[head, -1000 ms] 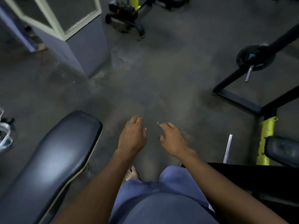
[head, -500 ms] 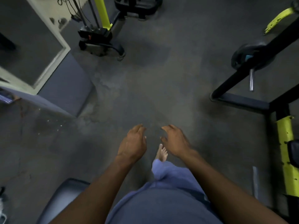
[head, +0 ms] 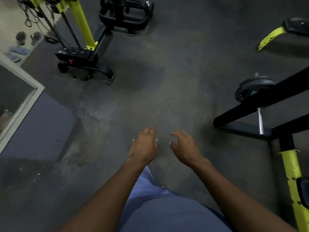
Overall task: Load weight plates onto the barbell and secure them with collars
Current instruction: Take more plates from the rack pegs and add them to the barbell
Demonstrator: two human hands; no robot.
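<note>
The scene is dim, with a grey-blue cast. The dark grey concrete floor [head: 167,91] is palest in a broad patch at the middle and falls off to near black at the lower left. A soft-edged shadow lies on it beside the black base of the yellow-posted machine [head: 80,59]. The bare steel peg [head: 260,121] carries a thin highlight. Straight frame bars bow near the edges, and the picture is soft and grainy throughout.
</note>
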